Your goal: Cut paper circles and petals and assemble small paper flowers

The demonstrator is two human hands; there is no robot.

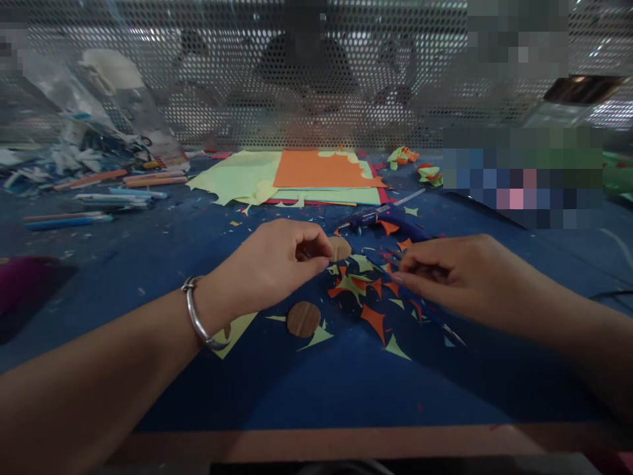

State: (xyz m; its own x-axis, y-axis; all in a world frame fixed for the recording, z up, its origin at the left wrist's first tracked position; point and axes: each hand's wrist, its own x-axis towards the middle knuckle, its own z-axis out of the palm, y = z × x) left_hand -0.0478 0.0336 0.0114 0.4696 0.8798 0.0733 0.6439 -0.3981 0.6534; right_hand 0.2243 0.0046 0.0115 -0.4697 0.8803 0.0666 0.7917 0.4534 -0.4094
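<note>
My left hand [281, 264], with a silver bangle at the wrist, pinches the edge of a round brown disc [341, 248] between thumb and fingers. A second round disc [303, 319] with a wood-like grain lies flat on the table, below that hand. My right hand [455, 267] is closed, thumb against fingers; a thin dark tip shows past the fingertips, but I cannot make out what it belongs to. A slim blue rod [440, 320] with a metal-looking end runs beneath the right hand. Between both hands lie orange scraps [374, 322] and pale green scraps [353, 285] of paper.
Orange paper [319, 170] and pale green sheets [237, 175] are stacked at the back. A blue tool resembling a glue gun [370, 216] lies before them. Sticks [155, 179] and a clear bottle [148, 119] stand left; a perforated metal screen [237, 79] closes the back.
</note>
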